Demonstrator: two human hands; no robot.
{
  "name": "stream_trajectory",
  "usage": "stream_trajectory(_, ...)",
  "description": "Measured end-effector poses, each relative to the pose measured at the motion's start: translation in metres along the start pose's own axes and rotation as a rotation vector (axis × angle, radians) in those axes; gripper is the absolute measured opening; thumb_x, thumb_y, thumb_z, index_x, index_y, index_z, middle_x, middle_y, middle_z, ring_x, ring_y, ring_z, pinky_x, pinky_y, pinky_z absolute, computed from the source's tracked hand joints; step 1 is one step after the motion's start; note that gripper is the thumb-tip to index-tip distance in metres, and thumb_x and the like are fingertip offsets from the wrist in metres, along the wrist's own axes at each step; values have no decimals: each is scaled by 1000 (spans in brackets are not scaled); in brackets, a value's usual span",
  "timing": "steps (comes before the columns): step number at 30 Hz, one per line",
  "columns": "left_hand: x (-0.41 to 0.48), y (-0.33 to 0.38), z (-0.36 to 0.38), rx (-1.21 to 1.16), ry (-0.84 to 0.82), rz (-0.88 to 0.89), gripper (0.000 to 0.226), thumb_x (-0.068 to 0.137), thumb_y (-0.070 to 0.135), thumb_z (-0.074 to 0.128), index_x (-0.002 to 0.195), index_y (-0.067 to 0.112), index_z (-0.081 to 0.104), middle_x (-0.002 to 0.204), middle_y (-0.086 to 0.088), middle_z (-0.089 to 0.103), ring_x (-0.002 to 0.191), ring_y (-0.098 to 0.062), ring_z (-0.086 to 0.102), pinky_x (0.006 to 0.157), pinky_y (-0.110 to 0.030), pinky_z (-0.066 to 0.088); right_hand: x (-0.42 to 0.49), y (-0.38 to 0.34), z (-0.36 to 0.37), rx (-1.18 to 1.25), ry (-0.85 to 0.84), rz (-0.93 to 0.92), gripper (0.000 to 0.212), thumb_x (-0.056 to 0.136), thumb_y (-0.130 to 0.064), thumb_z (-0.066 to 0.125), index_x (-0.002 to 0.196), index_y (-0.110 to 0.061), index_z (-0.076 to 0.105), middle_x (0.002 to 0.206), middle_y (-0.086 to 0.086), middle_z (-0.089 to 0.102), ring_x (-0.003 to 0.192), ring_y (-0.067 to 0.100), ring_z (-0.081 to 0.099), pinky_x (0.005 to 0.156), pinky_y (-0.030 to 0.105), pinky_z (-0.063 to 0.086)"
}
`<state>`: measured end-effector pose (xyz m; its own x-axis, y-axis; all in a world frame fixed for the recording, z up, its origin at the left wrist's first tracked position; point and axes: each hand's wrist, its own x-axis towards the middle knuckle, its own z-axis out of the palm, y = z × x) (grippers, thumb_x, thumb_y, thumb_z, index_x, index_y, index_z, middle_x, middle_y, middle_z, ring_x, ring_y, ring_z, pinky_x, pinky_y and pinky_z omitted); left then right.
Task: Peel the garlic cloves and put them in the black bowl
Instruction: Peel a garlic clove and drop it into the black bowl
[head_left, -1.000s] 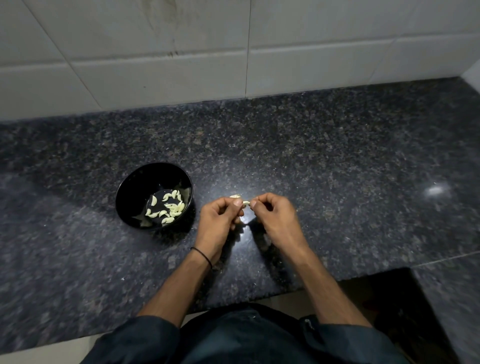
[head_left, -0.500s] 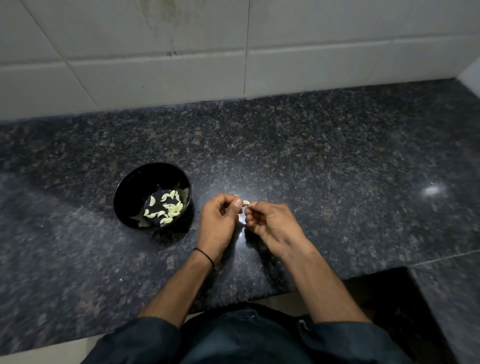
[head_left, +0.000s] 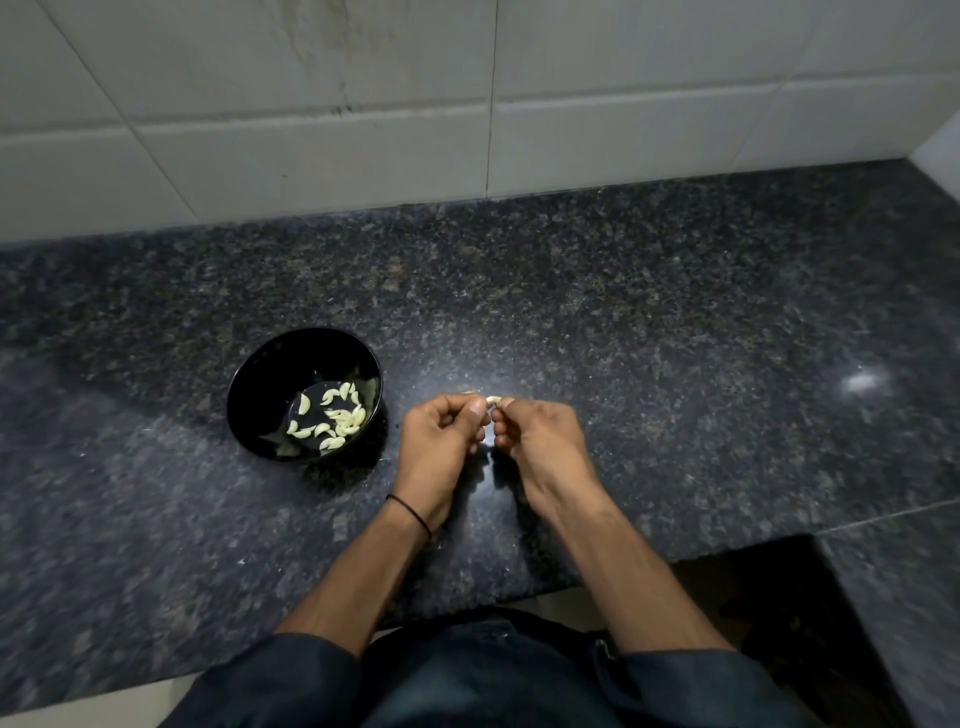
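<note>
Garlic clove (head_left: 492, 400), small and pale, is what I see pinched between the fingertips of the left hand (head_left: 441, 436) and the right hand (head_left: 540, 441). Both have their fingers curled round it, just above the counter and a little to the right of the black bowl (head_left: 278, 374). The bowl is round and glossy, and holds a heap of smooth, crescent-shaped peeled cloves (head_left: 337, 421). Speckled, polished dark granite countertop (head_left: 623, 338) lies under everything, backed by a white tiled wall (head_left: 363, 156). A thin black band (head_left: 413, 514) circles the left wrist. The knuckles hide most of the clove from me.
</note>
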<state>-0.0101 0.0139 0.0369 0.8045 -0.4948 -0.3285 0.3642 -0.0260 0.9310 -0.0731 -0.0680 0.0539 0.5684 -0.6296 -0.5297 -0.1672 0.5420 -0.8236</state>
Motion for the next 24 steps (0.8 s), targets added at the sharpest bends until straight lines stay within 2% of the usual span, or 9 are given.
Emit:
stream_trajectory(2,-1,-1,0,-51,-5,-46,13,96,9,63,86,4,68,66,-1,62,55,-8,47,49,-16,39,-2,2,-3,-337,90,-165,23,97,-13,57,76,-10,66,66,5,64,58,15,54,57,32,41)
stream_trajectory(4,0,-3,-1,14,25,4,12,96,10,64,87,3,69,63,2,61,53,-6,48,52,-22,44,-6,1,-5,-659,168,-341,18,99,-19,57,85,-12,66,72,-2,65,62,10,54,55,19,39)
stream_trajectory(5,1,-4,-2,68,36,52,10,95,10,65,88,4,69,64,3,62,55,-6,51,57,-28,47,-6,0,-4,-691,177,-375,17,99,-20,57,87,-12,66,73,-4,64,62,7,54,53,15,38)
stream_trajectory(8,0,-3,-2,115,37,122,5,93,5,67,89,7,70,69,3,67,58,-4,55,64,-33,49,-2,0,0,-395,135,-210,23,98,-15,57,77,-11,65,63,-4,58,54,11,48,49,24,36)
stream_trajectory(10,-1,-2,-2,52,28,83,5,93,2,67,93,6,69,71,2,70,59,-5,59,62,-28,52,-4,-3,4,-66,50,-31,28,99,-8,53,73,-7,62,58,2,53,47,12,47,49,29,31)
stream_trajectory(12,-3,0,0,-28,4,31,7,93,0,65,96,4,69,75,-3,73,61,-6,63,59,-20,52,-4,-5,4,83,-22,47,28,100,-4,51,75,-1,63,57,6,53,43,12,51,52,31,31)
stream_trajectory(17,-3,-2,-1,-69,-28,-23,9,95,1,62,94,7,68,70,-1,67,55,-4,53,54,-17,44,0,5,-3,-154,34,-82,23,99,-13,54,81,-6,67,68,11,59,58,22,52,58,37,40)
stream_trajectory(21,-2,-1,-3,-190,-79,-97,12,97,2,58,93,3,68,72,-4,65,58,-7,50,51,-14,41,0,3,-12,-511,94,-296,18,100,-20,56,88,-12,67,68,-7,60,59,4,50,56,25,40)
stream_trajectory(24,-4,-1,-4,-166,-75,-105,14,98,4,58,92,1,69,70,-3,64,56,-6,50,50,-15,41,0,4,-16,-585,81,-350,15,101,-22,56,96,-13,67,74,-9,62,58,-3,51,55,15,39)
